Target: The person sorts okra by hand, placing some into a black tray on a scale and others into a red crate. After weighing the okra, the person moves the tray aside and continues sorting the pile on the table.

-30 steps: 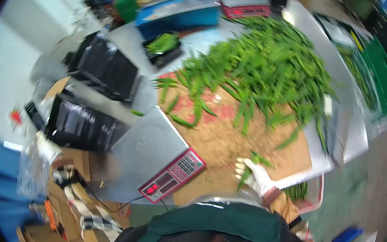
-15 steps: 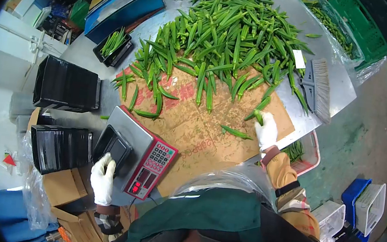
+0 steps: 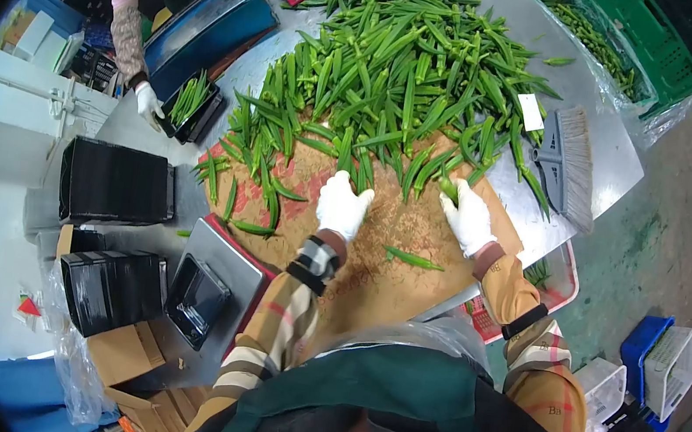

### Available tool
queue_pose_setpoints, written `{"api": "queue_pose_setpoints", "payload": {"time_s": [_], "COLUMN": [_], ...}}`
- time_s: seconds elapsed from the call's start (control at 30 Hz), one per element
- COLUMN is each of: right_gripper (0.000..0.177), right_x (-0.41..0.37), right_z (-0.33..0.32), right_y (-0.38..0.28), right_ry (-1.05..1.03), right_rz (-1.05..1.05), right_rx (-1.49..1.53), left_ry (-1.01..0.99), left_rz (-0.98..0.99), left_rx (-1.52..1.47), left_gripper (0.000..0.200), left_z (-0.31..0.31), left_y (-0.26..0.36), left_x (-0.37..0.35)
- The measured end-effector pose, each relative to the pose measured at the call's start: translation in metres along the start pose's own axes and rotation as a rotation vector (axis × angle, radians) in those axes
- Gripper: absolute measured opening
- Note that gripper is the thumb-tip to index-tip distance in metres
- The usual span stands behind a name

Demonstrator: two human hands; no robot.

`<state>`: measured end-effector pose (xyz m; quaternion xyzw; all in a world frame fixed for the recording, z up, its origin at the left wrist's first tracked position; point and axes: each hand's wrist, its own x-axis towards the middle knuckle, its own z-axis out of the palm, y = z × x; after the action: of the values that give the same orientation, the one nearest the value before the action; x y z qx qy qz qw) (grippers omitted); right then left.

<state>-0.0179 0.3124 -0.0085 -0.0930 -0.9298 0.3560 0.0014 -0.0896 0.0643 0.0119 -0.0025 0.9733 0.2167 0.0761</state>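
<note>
Steel worktop (image 3: 615, 161) under brown cardboard (image 3: 374, 264) bears tapering green okra pods (image 3: 404, 56); white-gloved left hand (image 3: 342, 205) lies spread, right hand (image 3: 468, 218) pinches one.

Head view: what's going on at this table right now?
A person in white gloves has both hands at the near edge of a big okra pile that spills onto a cardboard sheet. The left hand and right hand rest on pods; whether either grips one is unclear. An empty black tray sits on the scale to the left. Farther back, another person's gloved hand is beside a tray of okra.
</note>
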Motion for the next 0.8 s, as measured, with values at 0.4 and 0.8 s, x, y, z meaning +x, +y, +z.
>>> {"api": "queue_pose_setpoints", "payload": {"time_s": [0.4,0.8], "right_gripper": [0.064,0.035], "right_x": [0.188,0.158], "right_z": [0.051,0.023], "right_y": [-0.048,-0.056], "right_ry": [0.088,0.037], "right_rz": [0.244,-0.125], "right_rx": [0.445,0.260], "left_ry": [-0.156,0.265], "left_rz": [-0.175,0.338], "left_rx": [-0.275,-0.293], "left_gripper": [0.051,0.043], "left_z": [0.000,-0.012], "left_y": [-0.032,0.006], "left_x": [0.017,0.149]}}
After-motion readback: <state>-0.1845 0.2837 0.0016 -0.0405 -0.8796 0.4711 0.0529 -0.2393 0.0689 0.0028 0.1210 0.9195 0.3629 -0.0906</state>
